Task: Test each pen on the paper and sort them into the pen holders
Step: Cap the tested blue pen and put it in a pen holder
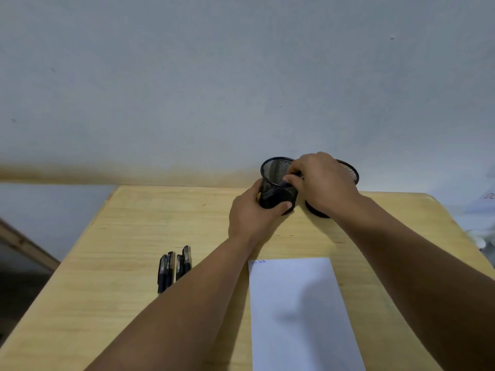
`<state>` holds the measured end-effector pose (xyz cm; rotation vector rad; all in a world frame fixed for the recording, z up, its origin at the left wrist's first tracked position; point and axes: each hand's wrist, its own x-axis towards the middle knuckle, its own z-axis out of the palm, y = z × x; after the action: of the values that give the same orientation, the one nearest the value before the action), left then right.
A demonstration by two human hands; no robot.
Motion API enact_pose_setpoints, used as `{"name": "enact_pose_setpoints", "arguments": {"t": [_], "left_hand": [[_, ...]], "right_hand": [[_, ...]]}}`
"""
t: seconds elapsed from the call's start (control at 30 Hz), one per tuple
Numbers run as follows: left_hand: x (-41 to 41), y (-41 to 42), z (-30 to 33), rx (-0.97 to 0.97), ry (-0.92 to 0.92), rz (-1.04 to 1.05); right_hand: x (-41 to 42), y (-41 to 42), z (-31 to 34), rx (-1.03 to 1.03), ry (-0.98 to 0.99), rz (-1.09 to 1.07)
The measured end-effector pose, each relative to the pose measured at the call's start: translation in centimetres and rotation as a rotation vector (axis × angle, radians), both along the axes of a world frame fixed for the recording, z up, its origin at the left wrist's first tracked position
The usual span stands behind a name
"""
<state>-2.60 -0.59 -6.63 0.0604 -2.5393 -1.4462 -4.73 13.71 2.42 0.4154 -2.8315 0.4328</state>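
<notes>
Light wood table [139, 226] fills lower half, grain running across. Pale grey wall [214, 76] behind, 12 o'clock. Angled wood strip [29, 247] at 9 o'clock; white stuff [482, 207] at 3 o'clock, blurred.

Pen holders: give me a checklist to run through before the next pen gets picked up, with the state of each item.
1. Left hand steadies the left pen holder: ok.
2. Right hand clear of that holder: not ok, its fingers are at the rim.
3. Pen released inside the holder: cannot tell.
4. Right pen holder upright: cannot tell, mostly hidden.
5. Untested pens grouped on the table: ok.
6. Paper flat, with writing room: ok.
</notes>
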Motion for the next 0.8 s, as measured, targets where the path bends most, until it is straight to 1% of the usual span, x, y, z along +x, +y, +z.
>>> {"name": "enact_pose_setpoints", "arguments": {"t": [0.1,0.2,0.27,0.3,0.4,0.47,0.57,0.7,0.8], "left_hand": [[-0.1,-0.1,0.1,0.012,-0.018,-0.026],[-0.3,-0.5,0.1,-0.021,-0.06,-0.095],[-0.1,-1.0,0.2,-0.097,-0.09,-0.145],[0.4,-1.5,0.4,-0.132,-0.11,-0.168],[2.8,-3.6,1.0,-0.241,-0.101,-0.263],[4.2,-5.7,1.3,-0.349,-0.067,-0.305],[5.8,-9.0,1.7,-0.444,-0.058,-0.326],[7.4,-13.1,2.9,-0.521,-0.075,-0.338],[7.8,-15.6,3.3,-0.605,-0.139,-0.357]], "right_hand": [[0.6,0.3,0.1,-0.03,0.04,0.005],[2.0,0.9,0.0,-0.048,0.204,-0.028],[3.3,1.2,-0.4,-0.146,0.255,-0.04],[4.0,1.2,-0.7,-0.201,0.249,-0.036],[6.6,0.5,-2.3,-0.346,0.136,-0.017],[8.5,-0.7,-3.4,-0.411,-0.007,-0.012],[10.9,-3.2,-4.8,-0.427,-0.211,0.008],[13.5,-6.9,-6.3,-0.469,-0.363,0.084],[14.9,-9.4,-7.1,-0.479,-0.452,0.121]]}}
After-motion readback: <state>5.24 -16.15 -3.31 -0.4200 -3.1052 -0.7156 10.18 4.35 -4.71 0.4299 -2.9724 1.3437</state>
